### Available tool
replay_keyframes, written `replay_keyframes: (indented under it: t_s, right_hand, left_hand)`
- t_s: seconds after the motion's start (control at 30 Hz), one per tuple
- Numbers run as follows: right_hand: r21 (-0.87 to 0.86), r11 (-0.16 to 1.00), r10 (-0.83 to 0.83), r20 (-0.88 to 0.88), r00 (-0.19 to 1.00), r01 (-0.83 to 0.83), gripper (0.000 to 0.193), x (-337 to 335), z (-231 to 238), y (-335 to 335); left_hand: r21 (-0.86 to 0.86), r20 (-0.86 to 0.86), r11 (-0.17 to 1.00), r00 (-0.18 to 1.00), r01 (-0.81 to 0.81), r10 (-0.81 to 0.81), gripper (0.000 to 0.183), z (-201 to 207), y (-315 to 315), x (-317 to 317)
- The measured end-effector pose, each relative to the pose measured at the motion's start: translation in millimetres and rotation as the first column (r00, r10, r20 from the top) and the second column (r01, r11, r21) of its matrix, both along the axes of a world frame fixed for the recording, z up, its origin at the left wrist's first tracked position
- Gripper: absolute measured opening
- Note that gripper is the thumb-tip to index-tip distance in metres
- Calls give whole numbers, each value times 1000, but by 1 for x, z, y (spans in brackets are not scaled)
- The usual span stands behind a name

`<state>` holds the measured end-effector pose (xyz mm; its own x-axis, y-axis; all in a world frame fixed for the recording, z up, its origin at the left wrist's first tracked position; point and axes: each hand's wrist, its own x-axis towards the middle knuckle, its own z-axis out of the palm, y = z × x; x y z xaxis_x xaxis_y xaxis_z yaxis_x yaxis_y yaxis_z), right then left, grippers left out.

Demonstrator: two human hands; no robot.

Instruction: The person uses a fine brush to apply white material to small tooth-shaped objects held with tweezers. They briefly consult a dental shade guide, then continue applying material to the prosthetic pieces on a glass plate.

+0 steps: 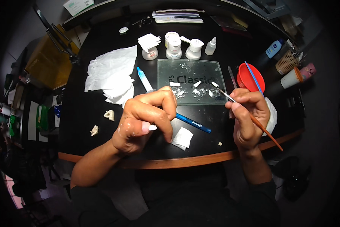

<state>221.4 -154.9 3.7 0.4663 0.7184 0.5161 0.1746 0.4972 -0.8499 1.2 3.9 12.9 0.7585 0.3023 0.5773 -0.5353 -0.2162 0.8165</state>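
Right hand [249, 117] closed in a pen grip, thumb and fingers pinched on a brush [261, 128]; no gap seen; brush lies slantwise, long axis from handle end at near right to tip at far left; tip sits at the near-right side of the rightmost white heap [215, 84], touching or just short, cannot tell which; that heap lies left of and beyond the right grip, in line with the brush; right hand clearly the nearer one to it.

Left hand [145, 121] off to the left, raised over the worktop [211, 147], fingers curled in; small white piece [152, 128] shows at the thumb tip, looks pinched, underside of the hold hidden; piece lies left and nearer the body from the brush tip, well apart from it; its long axis too small to tell.

Glass plate [166, 70] beyond and between both hands, carrying the heap plus more white lumps [197, 84]; blue pen [194, 123] slants near side of the plate, one end behind the left hand; folded tissue [183, 138] just right of the left hand; red bowl [247, 81] beyond the right hand, blue stick [256, 80] across it; white jars [173, 52] and dropper bottle [211, 48] stand past the plate's far edge.
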Motion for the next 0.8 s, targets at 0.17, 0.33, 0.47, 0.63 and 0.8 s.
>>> replay_keyframes:
  t_s: [0.17, 0.33, 0.47, 0.63, 0.8]
  right_hand:
    - [-338, 938, -83, -5, 997, 76, 9, 20, -27, -7]
    - [-395, 917, -94, -94, 991, 49, 5, 27, -40, 3]
    - [-424, 903, -125, -97, 987, 72, 6, 23, -37, 5]
    - [-388, 918, -122, -95, 988, 76, 7, 24, -39, 4]
    - [-419, 903, -126, -51, 991, 93, 8, 22, -36, 7]
  left_hand:
    - [-17, -3, 1000, 1000, -14, 14, 54, -1, 4, -3]
    - [-58, 6, 998, 1000, -22, 23, 54, -4, 4, -3]
    - [-23, 4, 999, 999, -33, 33, 53, -2, 3, -4]
    - [-9, -3, 1000, 1000, -26, 26, 52, -3, 3, -3]
    - [-16, 1, 999, 1000, -28, 28, 52, -2, 3, -3]
